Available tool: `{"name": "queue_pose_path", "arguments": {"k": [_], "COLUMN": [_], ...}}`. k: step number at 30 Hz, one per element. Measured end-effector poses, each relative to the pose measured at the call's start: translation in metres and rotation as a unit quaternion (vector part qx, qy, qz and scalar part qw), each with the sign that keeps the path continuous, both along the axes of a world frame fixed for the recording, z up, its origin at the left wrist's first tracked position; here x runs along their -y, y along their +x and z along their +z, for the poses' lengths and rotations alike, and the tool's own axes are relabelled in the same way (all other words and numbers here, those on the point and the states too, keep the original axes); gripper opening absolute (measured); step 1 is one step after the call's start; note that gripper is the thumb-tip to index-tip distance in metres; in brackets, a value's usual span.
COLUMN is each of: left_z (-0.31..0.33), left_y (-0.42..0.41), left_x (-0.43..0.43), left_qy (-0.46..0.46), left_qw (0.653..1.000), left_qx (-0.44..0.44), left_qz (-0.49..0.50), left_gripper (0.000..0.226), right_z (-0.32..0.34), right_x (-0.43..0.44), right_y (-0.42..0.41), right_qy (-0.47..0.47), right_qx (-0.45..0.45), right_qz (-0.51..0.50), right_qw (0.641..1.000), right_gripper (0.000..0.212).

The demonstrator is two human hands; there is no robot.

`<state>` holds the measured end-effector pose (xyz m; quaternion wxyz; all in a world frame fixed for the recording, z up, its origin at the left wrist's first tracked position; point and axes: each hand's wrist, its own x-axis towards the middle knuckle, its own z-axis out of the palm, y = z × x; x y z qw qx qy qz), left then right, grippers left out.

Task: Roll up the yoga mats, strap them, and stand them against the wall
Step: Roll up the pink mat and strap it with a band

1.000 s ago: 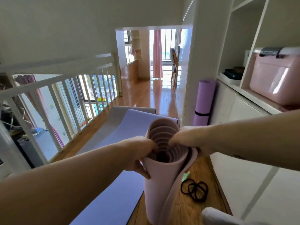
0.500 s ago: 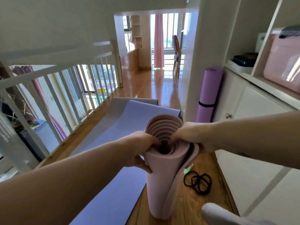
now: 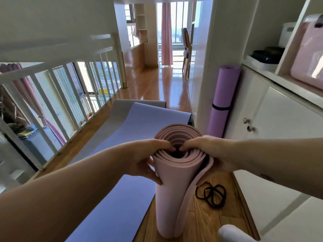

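A rolled pink yoga mat (image 3: 174,193) stands upright on the wooden floor in front of me, its outer flap loose on the right. My left hand (image 3: 148,158) grips its top rim from the left, fingers hooked into the centre and thumb on the outside. My right hand (image 3: 208,152) grips the rim from the right the same way. A blue mat (image 3: 122,172) lies flat on the floor to the left, over a grey mat (image 3: 120,110). A purple rolled mat (image 3: 222,100) with a black strap stands against the wall. Black elastic straps (image 3: 211,193) lie on the floor by the pink roll.
A white railing (image 3: 57,95) borders the floor on the left. White cabinets (image 3: 279,137) with shelves run along the right, holding a pink case (image 3: 309,55). A white-socked foot (image 3: 232,233) shows at the bottom. The hallway floor runs on towards a window with pink curtains.
The view has tilted down and more of the pink roll's length shows. Both hands have worked their fingers deeper into the centre of the roll, which stays upright on the floor.
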<state>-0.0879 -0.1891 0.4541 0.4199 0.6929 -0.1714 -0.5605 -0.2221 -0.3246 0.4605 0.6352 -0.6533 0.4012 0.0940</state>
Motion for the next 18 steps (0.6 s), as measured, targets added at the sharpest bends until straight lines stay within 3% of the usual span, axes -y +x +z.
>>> {"name": "queue_pose_path", "arguments": {"k": [7, 12, 14, 15, 17, 18], "left_z": [-0.006, -0.006, 0.004, 0.009, 0.018, 0.023], "left_y": [0.024, 0.023, 0.016, 0.013, 0.01, 0.007], "left_x": [0.01, 0.011, 0.015, 0.017, 0.025, 0.026], "left_qy": [-0.013, -0.025, -0.011, -0.011, -0.015, -0.014], "left_qw": [0.999, 0.998, 1.0, 0.993, 0.941, 0.916], "left_qx": [-0.045, -0.058, 0.025, 0.118, 0.335, 0.393], "left_qz": [-0.01, -0.005, -0.004, -0.01, -0.054, -0.082], "left_gripper": [0.054, 0.071, 0.059, 0.05, 0.043, 0.046], "right_z": [-0.02, -0.013, -0.003, 0.001, 0.005, 0.007], "right_x": [0.018, 0.019, 0.014, 0.012, 0.008, 0.007], "right_y": [0.025, 0.022, 0.018, 0.017, 0.017, 0.018], "right_qy": [0.087, 0.081, 0.07, 0.061, 0.035, 0.027], "right_qx": [0.042, 0.03, 0.006, -0.004, -0.023, -0.034], "right_qz": [-0.029, -0.005, 0.008, 0.011, 0.024, 0.033], "right_qw": [0.995, 0.996, 0.997, 0.998, 0.999, 0.999], "right_gripper": [0.044, 0.049, 0.037, 0.034, 0.032, 0.035]}}
